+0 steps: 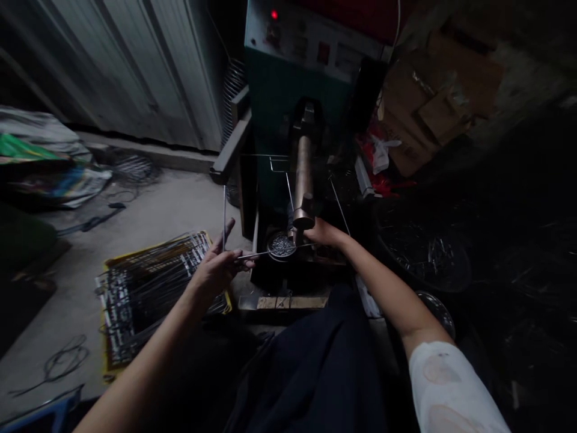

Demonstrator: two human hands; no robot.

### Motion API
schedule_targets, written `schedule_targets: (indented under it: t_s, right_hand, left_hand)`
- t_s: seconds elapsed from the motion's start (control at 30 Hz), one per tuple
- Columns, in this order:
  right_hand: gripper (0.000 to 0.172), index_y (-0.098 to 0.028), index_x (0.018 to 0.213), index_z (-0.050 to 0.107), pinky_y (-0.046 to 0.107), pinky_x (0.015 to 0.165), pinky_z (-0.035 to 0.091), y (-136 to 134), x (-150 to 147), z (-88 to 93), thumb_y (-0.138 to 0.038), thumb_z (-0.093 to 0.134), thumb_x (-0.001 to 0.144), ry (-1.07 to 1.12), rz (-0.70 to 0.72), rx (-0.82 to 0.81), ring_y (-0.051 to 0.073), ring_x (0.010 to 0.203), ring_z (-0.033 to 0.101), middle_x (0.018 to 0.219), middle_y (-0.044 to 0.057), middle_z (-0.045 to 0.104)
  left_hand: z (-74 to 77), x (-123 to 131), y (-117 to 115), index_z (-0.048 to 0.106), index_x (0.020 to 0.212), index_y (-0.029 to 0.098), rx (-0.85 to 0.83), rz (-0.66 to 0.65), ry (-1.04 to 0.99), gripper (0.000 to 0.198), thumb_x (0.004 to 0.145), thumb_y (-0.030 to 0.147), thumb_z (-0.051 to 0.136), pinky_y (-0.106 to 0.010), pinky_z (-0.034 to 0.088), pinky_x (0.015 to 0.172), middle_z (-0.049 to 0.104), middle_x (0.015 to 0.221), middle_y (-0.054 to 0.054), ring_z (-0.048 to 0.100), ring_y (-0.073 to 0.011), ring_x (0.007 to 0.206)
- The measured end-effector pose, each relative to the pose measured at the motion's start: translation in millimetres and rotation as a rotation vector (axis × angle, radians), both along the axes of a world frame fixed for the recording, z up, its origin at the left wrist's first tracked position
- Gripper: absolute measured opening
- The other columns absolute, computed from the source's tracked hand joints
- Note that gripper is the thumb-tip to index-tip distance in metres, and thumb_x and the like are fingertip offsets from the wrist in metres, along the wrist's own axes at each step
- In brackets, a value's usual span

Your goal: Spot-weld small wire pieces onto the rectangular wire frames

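Note:
My left hand [219, 267] grips a bent metal wire rod [252, 255]; one leg stands up past my fingers, the other runs right toward the machine. My right hand [321, 233] holds the far end of that rod beside the copper electrode arm [303, 174] of a green spot-welding machine [288, 66]. Just under the electrode tip sits a small round dish [281, 245] of tiny metal bits. A thin wire frame [279, 162] rests on the machine behind the electrode.
A yellow tray [148, 282] piled with wire pieces lies on the concrete floor at left. Cardboard boxes [433, 96] stand at the right rear. Dark bins with wire parts [428, 258] sit at right. Bags [49, 162] and loose wire lie far left.

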State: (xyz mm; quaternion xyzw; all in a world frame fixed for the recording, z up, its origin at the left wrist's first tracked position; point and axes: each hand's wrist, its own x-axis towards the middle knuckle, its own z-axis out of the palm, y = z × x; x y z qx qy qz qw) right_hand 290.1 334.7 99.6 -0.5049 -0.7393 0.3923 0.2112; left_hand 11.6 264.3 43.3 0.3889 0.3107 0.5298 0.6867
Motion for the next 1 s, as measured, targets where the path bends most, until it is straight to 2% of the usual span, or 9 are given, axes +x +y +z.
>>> schedule_targets:
  t_s: [0.17,0.37,0.57,0.83,1.0]
  right_hand:
    - [0.020,-0.015,0.074,0.061,0.020,0.053,0.043,-3,-7,-6.6,-0.032,0.062,0.084,0.058,-0.040,-0.065,0.012,0.059,0.053,0.065,-0.002,0.058]
    - [0.019,-0.015,0.071,0.061,0.023,0.063,0.048,-2,-7,-10.4,-0.030,0.066,0.082,0.097,-0.041,-0.047,0.015,0.068,0.058,0.068,-0.001,0.062]
    - [0.020,-0.015,0.069,0.060,0.023,0.062,0.047,-2,-8,-10.6,-0.030,0.064,0.082,0.109,-0.043,-0.046,0.015,0.068,0.058,0.067,-0.001,0.061]
    - [0.023,-0.015,0.068,0.058,0.022,0.060,0.042,-4,-9,-7.5,-0.034,0.064,0.079,0.064,-0.087,0.007,0.014,0.066,0.054,0.065,-0.003,0.056]
    - [0.021,-0.015,0.072,0.060,0.022,0.055,0.040,-3,-9,-14.0,-0.034,0.064,0.081,0.094,-0.049,-0.014,0.013,0.060,0.053,0.063,-0.003,0.057]
  left_hand:
    - [0.6,2,-2,0.013,0.156,0.022,-0.005,0.002,-0.020,0.102,0.073,0.016,0.074,-0.026,0.060,0.060,0.075,0.074,-0.004,0.073,-0.0204,0.064]
    - [-0.3,2,-2,0.008,0.156,0.021,0.016,0.000,-0.011,0.101,0.077,0.015,0.070,-0.027,0.060,0.063,0.076,0.077,-0.005,0.074,-0.0208,0.067]
    - [-2.4,3,-1,0.010,0.156,0.022,0.000,0.014,-0.026,0.101,0.074,0.013,0.070,-0.026,0.059,0.060,0.074,0.068,-0.001,0.073,-0.0204,0.065]
    - [-2.4,2,-1,0.009,0.156,0.023,-0.016,0.027,-0.012,0.098,0.077,0.013,0.068,-0.029,0.061,0.067,0.075,0.073,-0.003,0.073,-0.0193,0.067]
    - [-0.5,3,-3,0.011,0.156,0.028,-0.041,0.066,-0.017,0.098,0.078,0.011,0.067,-0.028,0.061,0.068,0.070,0.069,0.003,0.072,-0.0174,0.067]
